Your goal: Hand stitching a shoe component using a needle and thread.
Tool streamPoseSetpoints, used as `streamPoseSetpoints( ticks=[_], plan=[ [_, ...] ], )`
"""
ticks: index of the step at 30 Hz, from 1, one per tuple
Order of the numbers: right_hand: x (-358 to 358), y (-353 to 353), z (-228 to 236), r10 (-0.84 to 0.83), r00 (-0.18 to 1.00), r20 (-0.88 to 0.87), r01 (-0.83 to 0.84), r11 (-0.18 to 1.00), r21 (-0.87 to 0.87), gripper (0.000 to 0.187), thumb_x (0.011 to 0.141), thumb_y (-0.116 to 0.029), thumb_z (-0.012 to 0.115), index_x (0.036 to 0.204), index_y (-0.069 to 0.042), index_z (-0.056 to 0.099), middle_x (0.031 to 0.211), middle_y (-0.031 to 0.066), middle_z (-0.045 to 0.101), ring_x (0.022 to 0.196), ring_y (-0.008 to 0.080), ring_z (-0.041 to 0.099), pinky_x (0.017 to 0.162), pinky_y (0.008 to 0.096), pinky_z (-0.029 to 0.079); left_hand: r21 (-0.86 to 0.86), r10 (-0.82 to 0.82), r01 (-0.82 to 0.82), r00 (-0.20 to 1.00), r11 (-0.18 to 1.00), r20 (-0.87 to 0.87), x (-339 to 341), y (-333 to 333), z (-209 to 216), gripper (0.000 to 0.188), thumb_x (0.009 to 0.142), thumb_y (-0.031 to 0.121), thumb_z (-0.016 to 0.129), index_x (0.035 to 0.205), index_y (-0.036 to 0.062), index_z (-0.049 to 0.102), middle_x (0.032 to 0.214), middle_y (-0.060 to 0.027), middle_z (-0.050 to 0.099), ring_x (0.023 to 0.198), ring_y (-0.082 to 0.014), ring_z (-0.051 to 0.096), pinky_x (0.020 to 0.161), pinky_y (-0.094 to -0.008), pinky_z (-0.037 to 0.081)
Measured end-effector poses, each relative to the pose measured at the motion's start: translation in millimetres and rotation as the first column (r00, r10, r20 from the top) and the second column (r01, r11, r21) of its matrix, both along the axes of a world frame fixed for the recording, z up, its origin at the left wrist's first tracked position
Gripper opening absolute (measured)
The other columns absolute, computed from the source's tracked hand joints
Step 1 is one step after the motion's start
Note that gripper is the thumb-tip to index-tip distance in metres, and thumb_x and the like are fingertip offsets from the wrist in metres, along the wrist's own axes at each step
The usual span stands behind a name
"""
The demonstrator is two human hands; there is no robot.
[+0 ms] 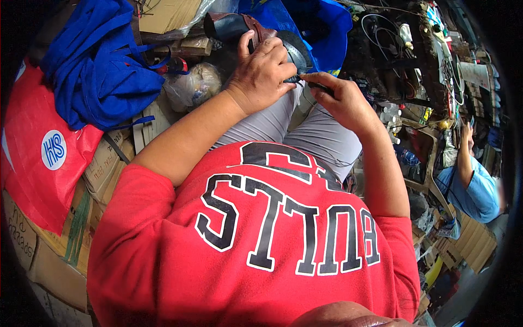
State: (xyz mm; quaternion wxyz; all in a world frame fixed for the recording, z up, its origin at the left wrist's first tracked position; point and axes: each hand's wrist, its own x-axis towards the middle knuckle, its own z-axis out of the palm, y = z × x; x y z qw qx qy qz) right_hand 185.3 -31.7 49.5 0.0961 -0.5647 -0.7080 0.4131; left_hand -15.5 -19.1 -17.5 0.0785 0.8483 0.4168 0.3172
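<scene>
A dark leather shoe (295, 50) with a brown upper part lies across my knees at the top middle of the head view. My left hand (265, 70) is closed over it, fingers wrapped on its side and thumb near its lower edge. Close beside, my right hand (339, 101) grips a slim dark-handled tool (317, 84), its index finger stretched along it. The tool's tip points left at the shoe's edge, by my left thumb. Whether it goes into the shoe is too small to tell. My fingers hide part of the shoe.
Blue cloth (103, 65) and a red bag (43, 152) lie on cardboard boxes (106, 166) at left. Near my left forearm sits a plastic bag (193, 86). Behind the shoe is a blue bag (329, 32). Cables and clutter fill the right, where another person (471, 188) in blue sits.
</scene>
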Motion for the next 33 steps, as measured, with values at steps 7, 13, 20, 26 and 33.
streamPoseSetpoints(
  ticks=[7, 13, 20, 26, 33],
  plan=[
    [-2, 28, 7, 0.117, 0.992, 0.054, -0.107, 0.981, -0.160, 0.027, 0.082, -0.013, 0.061, 0.108, -0.010, 0.066, 0.089, 0.0153, 0.068, 0.081, 0.0222, 0.067, 0.074, 0.0316, 0.050, 0.039, 0.005, -0.004, 1.000, 0.999, -0.031, -1, -2, 2, 0.028, 0.061, 0.028, 0.078, 0.083, 0.0168, 0.066, 0.090, -0.0013, 0.055, 0.116, -0.0217, 0.047, 0.103, -0.0500, 0.015],
    [-1, 31, 10, 0.294, 0.926, 0.236, -0.282, 0.956, -0.084, 0.027, 0.081, -0.018, 0.063, 0.107, -0.015, 0.068, 0.093, 0.0136, 0.068, 0.087, 0.0277, 0.066, 0.081, 0.0351, 0.050, -0.130, -0.145, 0.121, 0.970, 0.984, -0.195, 1, 10, 43, 0.024, 0.071, 0.032, 0.072, 0.086, 0.0140, 0.065, 0.092, -0.0038, 0.057, 0.108, -0.0212, 0.052, 0.100, -0.0498, 0.021],
    [4, 14, 6, 0.199, 0.956, 0.213, -0.204, 0.979, -0.003, 0.027, 0.084, -0.021, 0.062, 0.110, -0.020, 0.066, 0.094, 0.0122, 0.069, 0.087, 0.0268, 0.066, 0.080, 0.0351, 0.051, -0.419, -0.491, 0.342, 0.807, 0.841, -0.327, 18, 83, 52, 0.044, 0.067, 0.013, 0.075, 0.109, 0.0099, 0.060, 0.107, -0.0120, 0.057, 0.103, -0.0305, 0.055, 0.088, -0.0380, 0.046],
    [18, 2, 6, 0.210, 0.934, 0.288, -0.234, 0.971, 0.051, 0.027, 0.085, -0.020, 0.061, 0.111, -0.024, 0.064, 0.090, 0.0110, 0.069, 0.085, 0.0278, 0.066, 0.077, 0.0377, 0.051, -0.535, -0.408, 0.216, 0.872, 0.817, -0.270, 14, 75, 54, 0.048, 0.055, 0.018, 0.083, 0.096, 0.0063, 0.060, 0.103, -0.0150, 0.053, 0.099, -0.0335, 0.055, 0.085, -0.0374, 0.046],
    [16, -7, 6, 0.170, 0.938, 0.303, -0.207, 0.974, 0.092, 0.031, 0.085, -0.013, 0.059, 0.115, -0.017, 0.055, 0.093, 0.0145, 0.067, 0.088, 0.0329, 0.064, 0.077, 0.0407, 0.050, -0.560, -0.358, 0.217, 0.921, 0.800, -0.153, 13, 59, 39, 0.039, 0.060, 0.023, 0.081, 0.086, 0.0047, 0.057, 0.084, -0.0125, 0.058, 0.083, -0.0290, 0.058, 0.075, -0.0350, 0.046]
  ],
)
